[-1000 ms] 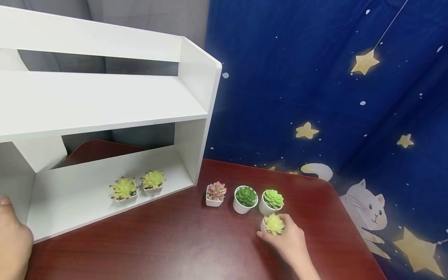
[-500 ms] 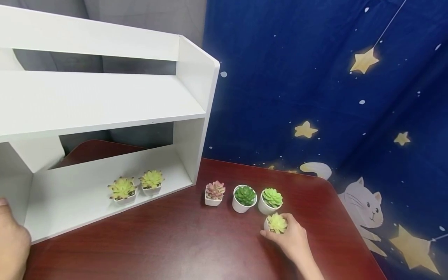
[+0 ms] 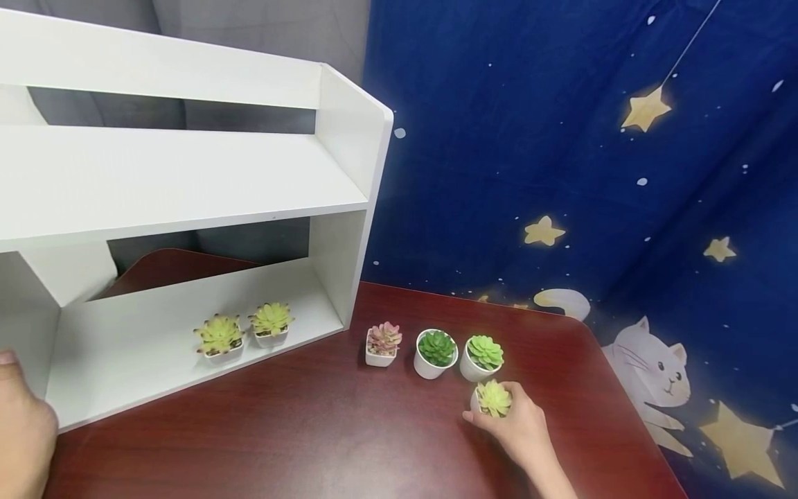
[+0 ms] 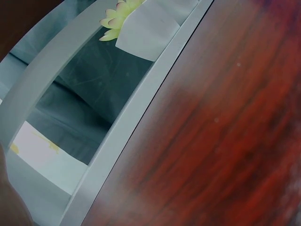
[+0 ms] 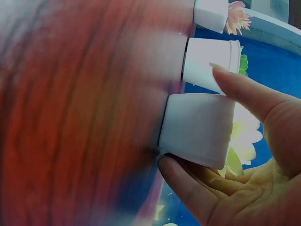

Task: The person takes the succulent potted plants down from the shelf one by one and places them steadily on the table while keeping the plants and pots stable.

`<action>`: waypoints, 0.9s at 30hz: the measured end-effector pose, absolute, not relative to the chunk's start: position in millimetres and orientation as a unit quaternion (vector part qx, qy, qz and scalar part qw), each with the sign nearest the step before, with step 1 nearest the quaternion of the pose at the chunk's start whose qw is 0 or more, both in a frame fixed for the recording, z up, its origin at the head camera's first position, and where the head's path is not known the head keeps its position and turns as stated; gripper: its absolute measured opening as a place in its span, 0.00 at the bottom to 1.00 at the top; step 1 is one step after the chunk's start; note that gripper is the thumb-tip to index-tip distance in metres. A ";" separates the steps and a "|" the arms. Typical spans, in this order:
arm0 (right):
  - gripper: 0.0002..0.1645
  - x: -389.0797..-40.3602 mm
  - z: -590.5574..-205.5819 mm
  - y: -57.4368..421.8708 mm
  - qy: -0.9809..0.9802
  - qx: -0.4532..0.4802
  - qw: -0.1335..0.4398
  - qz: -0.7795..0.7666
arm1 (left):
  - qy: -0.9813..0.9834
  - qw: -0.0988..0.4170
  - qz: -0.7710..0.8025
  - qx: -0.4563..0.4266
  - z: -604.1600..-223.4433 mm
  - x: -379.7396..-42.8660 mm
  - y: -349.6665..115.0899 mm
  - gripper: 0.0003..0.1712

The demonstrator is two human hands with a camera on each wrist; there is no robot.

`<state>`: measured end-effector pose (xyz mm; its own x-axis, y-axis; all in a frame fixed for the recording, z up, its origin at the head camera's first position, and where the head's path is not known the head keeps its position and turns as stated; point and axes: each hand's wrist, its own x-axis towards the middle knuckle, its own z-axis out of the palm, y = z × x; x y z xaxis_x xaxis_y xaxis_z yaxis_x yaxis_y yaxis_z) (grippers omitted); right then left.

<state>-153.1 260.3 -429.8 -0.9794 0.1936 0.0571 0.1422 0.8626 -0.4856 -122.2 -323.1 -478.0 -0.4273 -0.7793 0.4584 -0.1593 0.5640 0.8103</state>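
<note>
My right hand (image 3: 520, 430) holds a small yellow-green potted succulent (image 3: 494, 398) just above or on the table. In the right wrist view its white pot (image 5: 197, 129) stands between my thumb (image 5: 235, 87) and fingers (image 5: 186, 183), base close at the table surface. Directly behind it is a bright green succulent (image 3: 485, 353) in a round white pot. At the left edge of the head view my left hand (image 3: 25, 436) rests at the white shelf's (image 3: 206, 371) left side panel, thumb pointing up; its other fingers are hidden.
A dark green succulent (image 3: 436, 348) and a pinkish one (image 3: 383, 343) stand in line on the red-brown table (image 3: 299, 436). Two yellow-green succulents, a left one (image 3: 219, 336) and a right one (image 3: 271, 322), sit on the shelf's lower board. A blue starry curtain (image 3: 461, 173) hangs behind.
My right hand has shifted slightly to the right with the yellow-green succulent, then stayed nearly still over the last half second. The left hand keeps its place by the shelf.
</note>
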 end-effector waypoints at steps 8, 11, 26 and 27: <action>0.58 -146.6 -417.0 257.7 -0.960 -0.093 0.082 0.251 | -0.745 0.377 -0.410 0.366 -480.4 -122.0 -325.0 0.31; 0.55 -141.9 -404.4 255.0 -0.958 -0.084 0.103 0.252 | -0.716 0.369 -0.441 0.397 -481.9 -122.0 -326.0 0.22; 0.27 -114.3 -371.3 205.3 -0.924 0.027 0.091 0.371 | -0.681 0.274 -0.512 0.447 -482.8 -114.9 -331.0 0.30; 0.26 -112.9 -371.4 200.1 -0.918 0.037 0.072 0.389 | -0.672 0.252 -0.523 0.459 -482.3 -113.5 -330.5 0.33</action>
